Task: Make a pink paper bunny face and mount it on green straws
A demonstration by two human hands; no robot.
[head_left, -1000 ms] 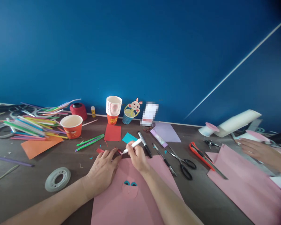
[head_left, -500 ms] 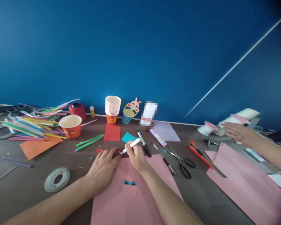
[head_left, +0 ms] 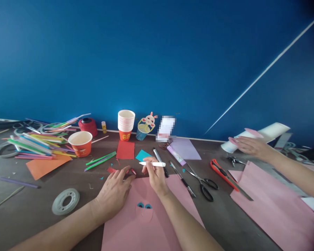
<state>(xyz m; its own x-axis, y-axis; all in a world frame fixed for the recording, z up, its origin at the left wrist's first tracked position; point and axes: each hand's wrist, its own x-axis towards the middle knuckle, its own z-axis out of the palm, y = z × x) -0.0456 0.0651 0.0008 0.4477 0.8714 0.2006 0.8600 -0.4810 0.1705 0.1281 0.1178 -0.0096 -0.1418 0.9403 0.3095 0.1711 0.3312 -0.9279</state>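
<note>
My right hand (head_left: 157, 177) grips a white marker (head_left: 159, 164), held nearly level with its tip to the left, above the far edge of a pink paper sheet (head_left: 120, 230). My left hand (head_left: 115, 190) lies palm down on the table and the sheet's far left edge, fingers stretched out. Just past its fingertips is a small red piece (head_left: 133, 171) with a light mark; whether they touch it I cannot tell. A red scrap (head_left: 111, 170) lies beside that hand. On the sheet sits a pink rounded cut-out (head_left: 143, 215) with two blue-and-black eyes (head_left: 144, 206).
Scissors (head_left: 206, 186), a black pen (head_left: 184, 183) and a red utility knife (head_left: 225, 175) lie to the right. Another person's hand (head_left: 251, 146) is on a white paper cup (head_left: 229, 147). Stacked cups (head_left: 126, 122), straws (head_left: 34, 144) and a tape roll (head_left: 66, 202) are leftward.
My right hand has lifted the white marker off the red piece and swung it level, tip leftward. My left hand stays almost in place. The other person's hand has shifted left.
</note>
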